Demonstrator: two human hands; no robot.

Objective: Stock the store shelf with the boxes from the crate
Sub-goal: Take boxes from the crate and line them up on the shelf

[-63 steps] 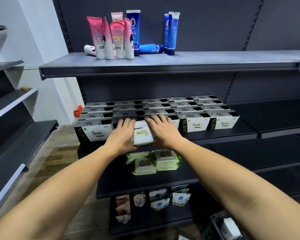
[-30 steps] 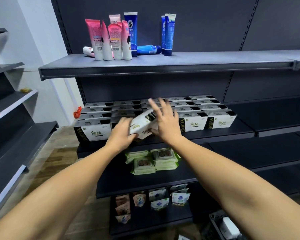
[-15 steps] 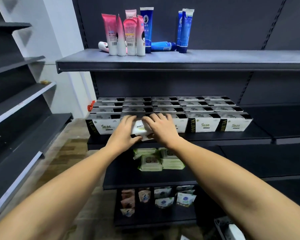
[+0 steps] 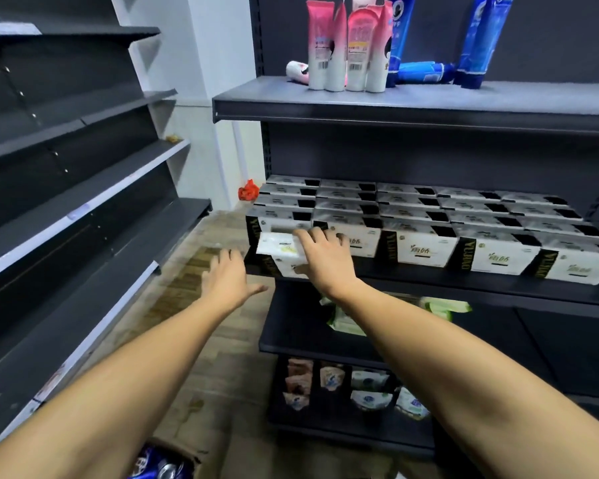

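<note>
head view: likely light, stiff box [image 4: 278, 246] gripped under right hand [image 4: 325, 261] fingers, best held across sides; left hand [image 4: 227, 280] splayed, empty.

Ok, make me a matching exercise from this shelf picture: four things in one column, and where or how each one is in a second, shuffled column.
Column one:
1 pink tubes
2 green wipe packs
3 right hand
4 left hand

Column two:
A open, touching nothing
B on the shelf below the rows of boxes
C standing on the top shelf
D holding a white box

Pairs: 1-C; 2-B; 3-D; 4-A
</note>
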